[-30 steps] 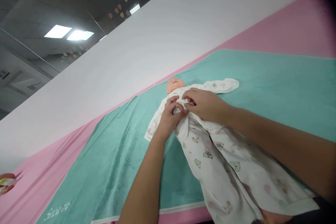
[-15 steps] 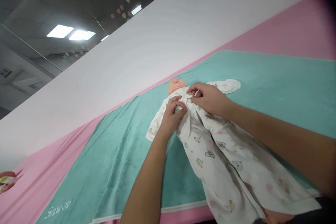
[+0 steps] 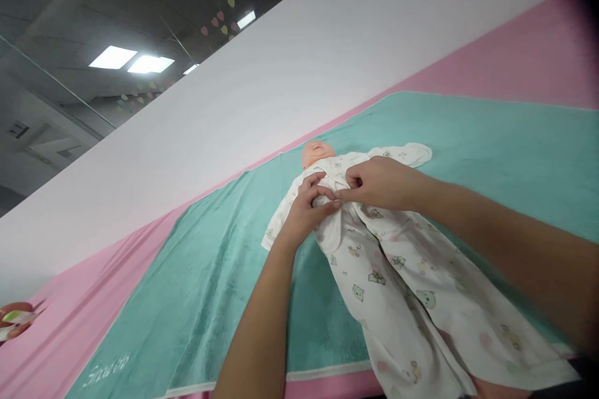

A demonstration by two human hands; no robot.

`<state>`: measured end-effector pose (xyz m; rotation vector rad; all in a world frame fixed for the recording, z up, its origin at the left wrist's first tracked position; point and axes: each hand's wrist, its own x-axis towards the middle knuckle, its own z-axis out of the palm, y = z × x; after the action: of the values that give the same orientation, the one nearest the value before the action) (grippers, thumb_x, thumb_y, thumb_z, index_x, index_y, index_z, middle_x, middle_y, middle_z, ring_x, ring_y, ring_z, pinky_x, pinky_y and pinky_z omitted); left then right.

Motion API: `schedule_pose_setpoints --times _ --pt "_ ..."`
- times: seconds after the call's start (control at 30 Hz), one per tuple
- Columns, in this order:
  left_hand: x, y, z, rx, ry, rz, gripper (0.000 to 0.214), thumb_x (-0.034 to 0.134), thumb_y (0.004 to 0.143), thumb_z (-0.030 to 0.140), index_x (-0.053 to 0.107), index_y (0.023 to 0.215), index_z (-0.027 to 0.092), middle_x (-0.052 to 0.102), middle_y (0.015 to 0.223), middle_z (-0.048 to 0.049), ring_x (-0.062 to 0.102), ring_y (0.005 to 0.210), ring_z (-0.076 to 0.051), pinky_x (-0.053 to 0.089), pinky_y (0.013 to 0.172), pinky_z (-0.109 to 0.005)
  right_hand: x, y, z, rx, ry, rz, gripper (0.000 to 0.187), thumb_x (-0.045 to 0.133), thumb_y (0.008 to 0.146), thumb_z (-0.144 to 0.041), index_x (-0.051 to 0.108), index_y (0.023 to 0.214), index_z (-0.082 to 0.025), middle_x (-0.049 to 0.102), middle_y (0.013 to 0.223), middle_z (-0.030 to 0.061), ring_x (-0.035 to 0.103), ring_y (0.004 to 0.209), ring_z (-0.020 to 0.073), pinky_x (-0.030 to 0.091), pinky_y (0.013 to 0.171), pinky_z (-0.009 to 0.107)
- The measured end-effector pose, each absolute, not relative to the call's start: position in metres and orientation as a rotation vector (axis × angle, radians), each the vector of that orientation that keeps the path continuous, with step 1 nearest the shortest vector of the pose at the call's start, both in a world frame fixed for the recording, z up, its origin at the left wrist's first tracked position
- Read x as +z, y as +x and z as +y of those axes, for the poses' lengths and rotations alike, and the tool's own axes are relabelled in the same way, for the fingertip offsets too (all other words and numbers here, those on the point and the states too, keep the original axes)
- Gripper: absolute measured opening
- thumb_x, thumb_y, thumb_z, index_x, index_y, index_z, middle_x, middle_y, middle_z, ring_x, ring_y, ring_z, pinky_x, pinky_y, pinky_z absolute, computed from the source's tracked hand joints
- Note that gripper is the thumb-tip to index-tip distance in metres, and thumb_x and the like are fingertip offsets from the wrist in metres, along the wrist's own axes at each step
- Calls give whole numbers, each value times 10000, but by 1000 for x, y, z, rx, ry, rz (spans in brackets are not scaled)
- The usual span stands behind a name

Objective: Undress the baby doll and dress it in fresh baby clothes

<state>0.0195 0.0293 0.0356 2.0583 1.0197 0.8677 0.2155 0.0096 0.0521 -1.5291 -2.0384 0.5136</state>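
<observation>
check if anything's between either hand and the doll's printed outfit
Nothing visible does: the left hand and right hand are both at the chest of the printed outfit, with no other object between.

The right hand [image 3: 380, 183] hides part of the printed outfit [image 3: 374, 277], which the bottom edge also crops.

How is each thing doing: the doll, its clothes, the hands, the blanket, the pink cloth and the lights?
Baby doll, lying face up
Bear-print outfit, on the doll, sleeves spread
Left hand, fingers bent on the outfit's chest
Right hand, fingers curled at the chest
Teal blanket, spread, creased
Pink cloth, wrinkled
Ceiling lights, on
</observation>
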Motion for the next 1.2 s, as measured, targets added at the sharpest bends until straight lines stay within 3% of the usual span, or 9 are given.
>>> schedule_pose_setpoints --times 0.1,0.23,0.43,0.57,0.67,0.93,1.07,1.2 --pt "40 18 29 814 2093 1021 74 664 755 302 628 783 244 359 1378 22 278 1332 -212 244 1099 -350 54 214 3 403 -1647 -2131 405 473 759 -589 466 649 -199 506 544 15 449 520 147 248 493 275" --pt "48 21 23 713 2164 1105 72 635 777 322 643 798 253 334 1407 32 259 1341 -219 227 1109 -376 53 216 -4 330 -1587 -2187 243 486 778 -439 480 813 -199 552 649 22 484 562 152 250 497 265" --pt "51 29 20 700 2259 1207 92 640 763 310 603 770 226 331 1410 -3 262 1337 -232 235 1097 -401 46 202 -10 -64 -1581 -2223 157 501 742 -284 486 853 -174 565 811 78 510 625 174 220 510 279" --pt "38 34 19 847 2289 1199 150 575 815 320 558 724 201 379 1369 -30 329 1296 -220 244 1084 -395 43 193 -12 -201 -1624 -2171 151 502 695 -162 482 844 -156 547 794 99 520 650 201 201 506 289" --pt "24 37 14 1032 2235 1221 161 514 856 309 532 741 197 401 1357 -39 332 1292 -209 258 1069 -389 47 200 -9 -67 -1596 -2134 152 475 675 -116 460 818 -167 535 732 65 492 599 174 220 504 284" --pt "4 35 7 1199 2112 1203 112 505 864 297 521 800 206 410 1351 -51 412 1206 -214 382 940 -360 59 223 11 897 -1376 -1732 91 444 700 -198 483 779 -221 483 650 -28 404 520 108 309 477 238" --pt "6 35 2 1327 2163 1206 112 496 870 266 519 780 203 449 1291 -54 379 1227 -210 332 1013 -388 54 221 14 918 -1334 -1787 164 483 730 -286 529 881 -244 525 692 -27 438 545 113 334 493 238" --pt "10 37 -9 1403 2176 1155 94 484 876 241 521 798 203 445 1276 -58 375 1230 -198 344 1013 -368 57 224 10 759 -1341 -2064 277 620 657 -333 567 920 -262 569 826 -8 486 659 132 368 546 237"
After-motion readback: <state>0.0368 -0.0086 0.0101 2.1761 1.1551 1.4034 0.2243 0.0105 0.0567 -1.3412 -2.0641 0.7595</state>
